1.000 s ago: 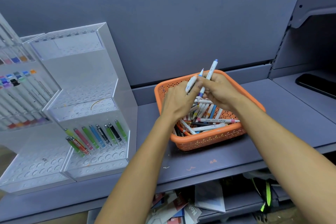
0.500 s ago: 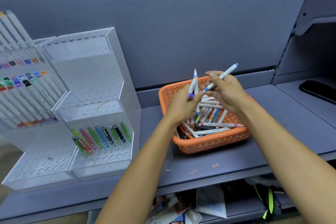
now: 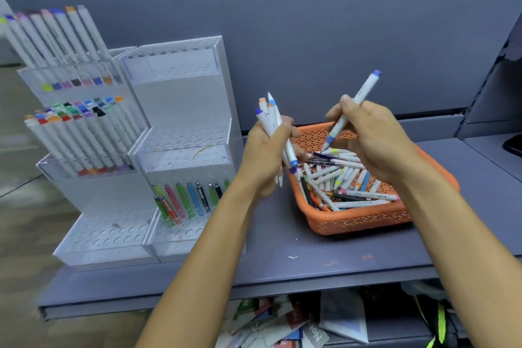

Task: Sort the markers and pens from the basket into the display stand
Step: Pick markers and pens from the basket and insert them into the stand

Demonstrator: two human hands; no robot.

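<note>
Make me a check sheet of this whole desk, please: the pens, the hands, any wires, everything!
Surface: grey-blue shelf, a few small marks near its front edge.
Job's things: orange basket with many loose markers lying inside. Clear display stand to its left holds white markers in its left tiers and coloured pens in a lower row; many holes are free.
Clutter: papers piled on the shelf below; dark flat object at the far right edge.
Hands: left hand grips a bunch of markers; right hand holds one blue-capped marker above the basket.
Cables: nothing seen.
Surroundings: grey-blue back panel behind the shelf.
</note>
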